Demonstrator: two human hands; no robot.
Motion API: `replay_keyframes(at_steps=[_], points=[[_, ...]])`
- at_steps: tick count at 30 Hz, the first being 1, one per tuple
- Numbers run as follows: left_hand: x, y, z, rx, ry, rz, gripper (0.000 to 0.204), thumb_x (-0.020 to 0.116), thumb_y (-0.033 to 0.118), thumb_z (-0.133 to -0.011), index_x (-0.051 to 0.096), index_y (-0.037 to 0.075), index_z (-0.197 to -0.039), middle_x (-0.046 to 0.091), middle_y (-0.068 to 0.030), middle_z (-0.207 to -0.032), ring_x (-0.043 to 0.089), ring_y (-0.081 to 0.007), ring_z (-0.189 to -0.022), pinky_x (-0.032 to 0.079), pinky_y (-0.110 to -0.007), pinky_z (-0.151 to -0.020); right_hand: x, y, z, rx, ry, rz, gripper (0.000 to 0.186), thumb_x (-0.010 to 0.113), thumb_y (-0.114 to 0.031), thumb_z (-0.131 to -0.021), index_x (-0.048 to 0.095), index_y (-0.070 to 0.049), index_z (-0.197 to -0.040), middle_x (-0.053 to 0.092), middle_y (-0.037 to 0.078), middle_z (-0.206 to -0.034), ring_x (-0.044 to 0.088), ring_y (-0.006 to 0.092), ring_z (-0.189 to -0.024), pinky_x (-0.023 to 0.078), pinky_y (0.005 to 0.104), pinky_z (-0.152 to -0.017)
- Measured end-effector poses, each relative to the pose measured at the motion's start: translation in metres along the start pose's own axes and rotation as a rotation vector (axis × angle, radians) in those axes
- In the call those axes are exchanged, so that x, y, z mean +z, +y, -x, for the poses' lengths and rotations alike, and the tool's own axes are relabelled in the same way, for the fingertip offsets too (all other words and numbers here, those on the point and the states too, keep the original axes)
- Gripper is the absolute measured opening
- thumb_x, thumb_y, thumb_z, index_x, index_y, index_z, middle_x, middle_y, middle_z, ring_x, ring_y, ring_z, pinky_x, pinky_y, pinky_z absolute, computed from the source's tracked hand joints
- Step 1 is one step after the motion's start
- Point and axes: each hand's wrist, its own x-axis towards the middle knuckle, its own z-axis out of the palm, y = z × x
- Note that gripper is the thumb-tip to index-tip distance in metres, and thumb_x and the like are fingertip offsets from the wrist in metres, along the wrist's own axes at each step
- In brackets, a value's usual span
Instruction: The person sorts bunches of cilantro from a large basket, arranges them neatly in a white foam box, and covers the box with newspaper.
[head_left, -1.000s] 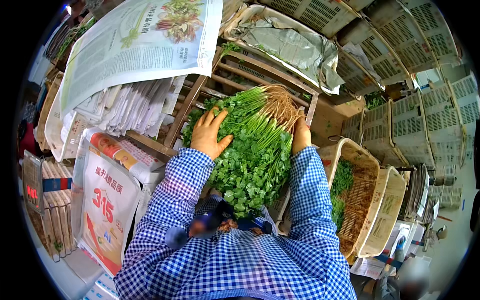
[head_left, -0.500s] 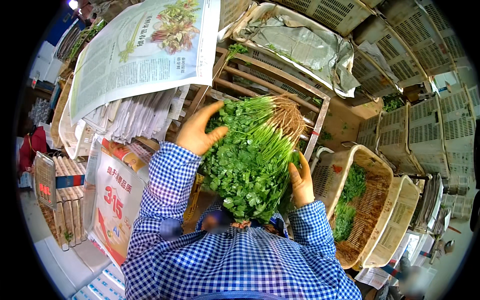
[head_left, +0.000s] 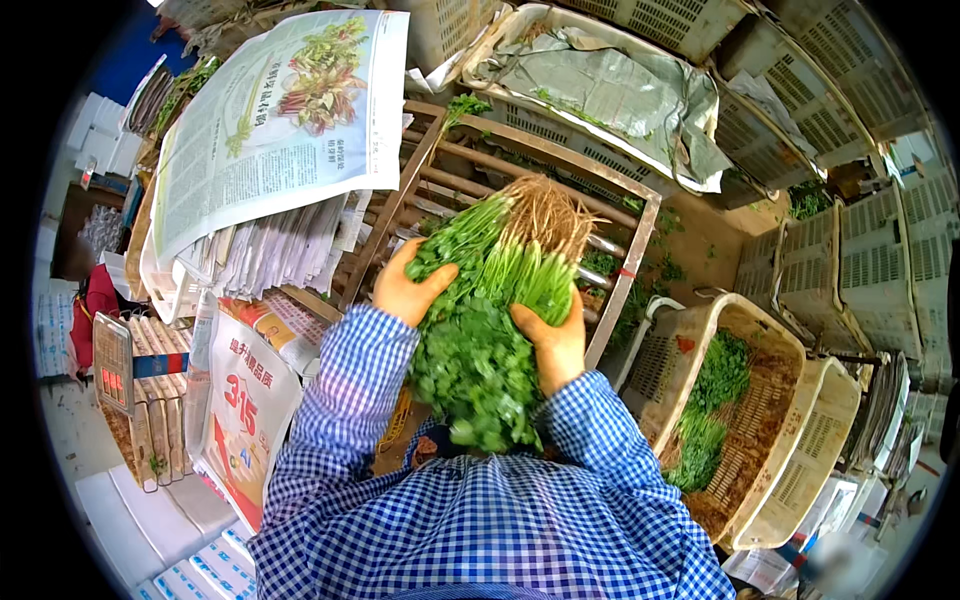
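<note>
A thick bunch of leafy coriander (head_left: 475,365) is between my two hands, above a rusty metal rack (head_left: 625,290). Its tan roots (head_left: 548,215) point away and slightly right; the leaves hang toward my body. My left hand (head_left: 410,290) wraps the bunch's left side, thumb lying across the leaves. On the right, my right hand (head_left: 556,338) grips the stems, with its thumb on top and the other fingers hidden beneath the greens.
Newspaper stack (head_left: 275,240) at left, with a large printed sheet (head_left: 300,120) on top. At right, a dirty plastic crate (head_left: 650,375) holds more greens (head_left: 712,400). Behind the rack stands a crate covered by a grey sheet (head_left: 610,85). Stacked crates (head_left: 805,265) line the far right.
My right hand has moved left and inward, its thumb now over the stems. The bunch looks narrower and more gathered. My left hand has closed nearer around it.
</note>
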Motion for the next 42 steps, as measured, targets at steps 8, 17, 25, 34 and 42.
replay_keyframes(at_steps=[8, 17, 25, 34, 42], points=[[-0.026, -0.041, -0.007, -0.47, 0.048, -0.035, 0.098, 0.074, 0.055, -0.087, 0.031, -0.006, -0.151, 0.057, -0.029, -0.133, 0.056, -0.0325, -0.125, 0.048, -0.041, -0.104, -0.044, 0.005, -0.031, -0.142, -0.033, 0.375, 0.107, 0.086, -0.016, -0.079, 0.016, -0.006, -0.16, 0.027, 0.027, -0.16, 0.029, 0.0374, -0.147, 0.028, 0.0435, -0.121], [-0.024, -0.021, 0.009, 0.208, 0.239, -0.167, 0.073, 0.066, 0.048, -0.095, 0.044, 0.003, -0.148, 0.048, -0.0227, -0.149, 0.043, -0.0375, -0.14, 0.034, -0.045, -0.117, -0.09, -0.034, -0.023, -0.386, -0.126, 0.853, 0.085, 0.076, -0.027, -0.09, 0.028, 0.001, -0.155, 0.041, 0.026, -0.153, 0.041, 0.0361, -0.142, 0.034, 0.0418, -0.118], [0.041, 0.008, 0.015, 0.281, -0.047, -0.902, 0.075, 0.078, 0.033, -0.084, 0.044, 0.026, -0.15, 0.038, -0.0099, -0.16, 0.024, -0.037, -0.15, 0.01, -0.058, -0.124, -0.07, -0.031, -0.036, -0.413, -0.23, 1.152, 0.089, 0.078, -0.032, -0.085, 0.031, -0.001, -0.153, 0.038, 0.03, -0.153, 0.052, 0.0433, -0.131, 0.046, 0.043, -0.108], [0.026, -0.032, 0.004, 0.266, 0.043, -0.655, 0.09, 0.075, 0.06, -0.077, 0.045, 0.016, -0.15, 0.036, -0.0166, -0.158, 0.027, -0.04, -0.148, 0.017, -0.056, -0.123, 0.012, -0.074, -0.061, -1.095, -0.323, 1.145, 0.067, 0.079, -0.031, -0.081, 0.054, -0.006, -0.138, 0.058, 0.02, -0.138, 0.056, 0.0394, -0.127, 0.045, 0.0496, -0.108], [0.012, -0.059, -0.008, 0.292, 0.046, -0.117, 0.102, 0.059, 0.078, -0.08, 0.045, 0.002, -0.146, 0.036, -0.0247, -0.156, 0.033, -0.0408, -0.145, 0.028, -0.051, -0.119, 0.011, -0.039, -0.092, -0.894, -0.527, 1.531, 0.058, 0.073, -0.041, -0.086, 0.06, -0.011, -0.134, 0.056, 0.009, -0.143, 0.046, 0.0349, -0.138, 0.037, 0.0479, -0.116]])
